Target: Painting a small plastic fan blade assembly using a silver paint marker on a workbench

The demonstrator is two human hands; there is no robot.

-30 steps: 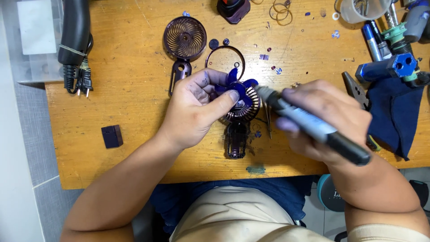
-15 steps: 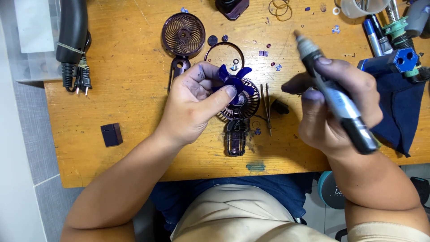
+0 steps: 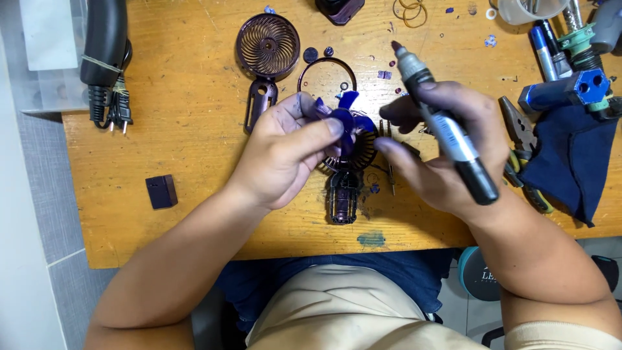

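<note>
Scratched wooden workbench [image 3: 194,129] strewn with fan parts, over grey tiled floor [image 3: 39,227].

Odds and ends on the wooden desk [image 3: 162,97]

A black plug and cord [image 3: 107,97] lie at the left edge, a small dark block [image 3: 161,192] nearer the front, pliers [image 3: 518,133] and a blue cloth [image 3: 570,168] at the right edge.

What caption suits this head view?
Left hand pinches a blue fan blade; right hand holds a pen-like tool.

Head camera looks straight down, near the workbench [image 3: 162,97].
</note>
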